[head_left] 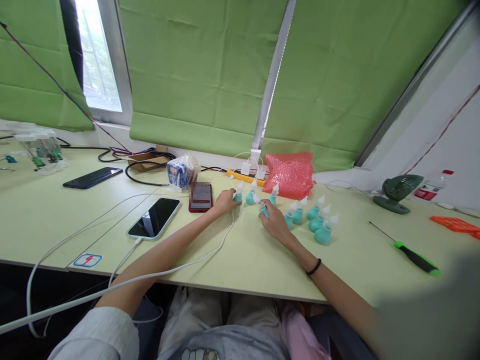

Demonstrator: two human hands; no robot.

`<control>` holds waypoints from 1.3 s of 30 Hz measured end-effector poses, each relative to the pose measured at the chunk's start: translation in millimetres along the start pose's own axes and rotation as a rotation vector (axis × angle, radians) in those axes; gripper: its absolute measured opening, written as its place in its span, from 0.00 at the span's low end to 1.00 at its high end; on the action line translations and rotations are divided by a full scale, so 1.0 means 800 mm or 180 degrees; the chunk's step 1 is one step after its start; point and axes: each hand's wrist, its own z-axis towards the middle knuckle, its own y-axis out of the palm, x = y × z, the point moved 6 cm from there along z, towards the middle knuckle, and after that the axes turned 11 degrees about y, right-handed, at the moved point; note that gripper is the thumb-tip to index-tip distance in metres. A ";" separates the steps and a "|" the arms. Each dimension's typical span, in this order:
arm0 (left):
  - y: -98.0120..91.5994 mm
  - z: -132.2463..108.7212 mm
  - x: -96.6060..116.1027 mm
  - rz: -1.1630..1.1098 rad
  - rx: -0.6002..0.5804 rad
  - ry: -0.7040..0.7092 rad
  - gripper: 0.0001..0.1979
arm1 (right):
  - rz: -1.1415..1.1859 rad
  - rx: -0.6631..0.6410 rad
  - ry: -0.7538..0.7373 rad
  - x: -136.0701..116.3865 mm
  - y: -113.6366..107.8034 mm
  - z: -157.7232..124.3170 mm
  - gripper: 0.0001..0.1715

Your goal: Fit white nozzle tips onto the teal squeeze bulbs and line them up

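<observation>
Bulbs [323, 235] in teal with pale pointed nozzles fill the middle of the head view, most standing on the bench [240, 255]. The left hand [224, 201] pinches an upright bulb [238, 198] between its fingertips; the right hand [273, 220] is closed around a tilted bulb [264, 212], its nozzle leaning left. Several more stand close together beside and beyond the right hand, and two between the hands, farther back.

They look light, soft and smooth, likely to give when squeezed; the firmer neck under the nozzle seems the surest hold, with slight pressure on the round body. The thin nozzles look easiest to bend or knock.

Behind them lie a red bubble-wrap pouch [288, 175] and a yellow power strip [240, 176]. A white cable [195, 262] runs across the left forearm toward the bulbs and might snag. A red-cased phone [200, 209] sits just beside the left hand; a screwdriver [416, 257] lies well apart on the right.
</observation>
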 end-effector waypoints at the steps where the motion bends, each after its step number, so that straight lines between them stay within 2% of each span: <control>1: -0.002 -0.002 0.001 0.0071 -0.0023 -0.0045 0.26 | 0.0043 -0.0073 -0.0025 -0.001 0.003 -0.001 0.20; 4: -0.016 -0.014 0.009 0.0376 0.0125 -0.0193 0.31 | 0.0042 -0.0226 -0.0039 -0.001 0.011 -0.004 0.17; 6: -0.033 -0.027 0.024 0.0477 0.0485 -0.0105 0.33 | -0.0061 -0.0254 0.0004 0.000 0.014 -0.005 0.14; 8: -0.046 -0.042 0.044 0.0321 0.0828 0.0185 0.27 | -0.0150 -0.0243 0.0024 0.000 0.016 -0.006 0.12; 9: -0.048 -0.048 0.054 0.0171 0.0870 0.0358 0.23 | -0.0155 -0.0236 0.0000 -0.001 0.016 -0.007 0.11; 11: -0.041 -0.057 0.065 -0.0173 0.0627 0.0551 0.19 | -0.0066 -0.0262 -0.0142 -0.007 0.015 -0.010 0.09; 15: -0.006 -0.062 0.066 -0.1161 -0.0285 0.0564 0.26 | 0.0163 -0.0435 -0.0531 -0.018 0.018 -0.016 0.09; 17: 0.007 -0.061 0.064 -0.1796 -0.0611 0.0566 0.28 | 0.0215 -0.0418 -0.0612 -0.019 0.019 -0.017 0.10; 22: 0.022 -0.063 0.063 -0.3180 -0.1249 0.0139 0.26 | 0.0447 -0.0107 -0.0859 -0.016 0.015 -0.016 0.12; 29: 0.033 -0.067 0.065 -0.4259 -0.1453 -0.0313 0.22 | 0.0570 0.0198 -0.1035 -0.011 0.010 -0.016 0.12; 39: 0.036 -0.071 0.075 -0.5208 -0.1753 -0.0358 0.18 | 0.0788 0.0362 -0.1138 -0.010 0.007 -0.018 0.12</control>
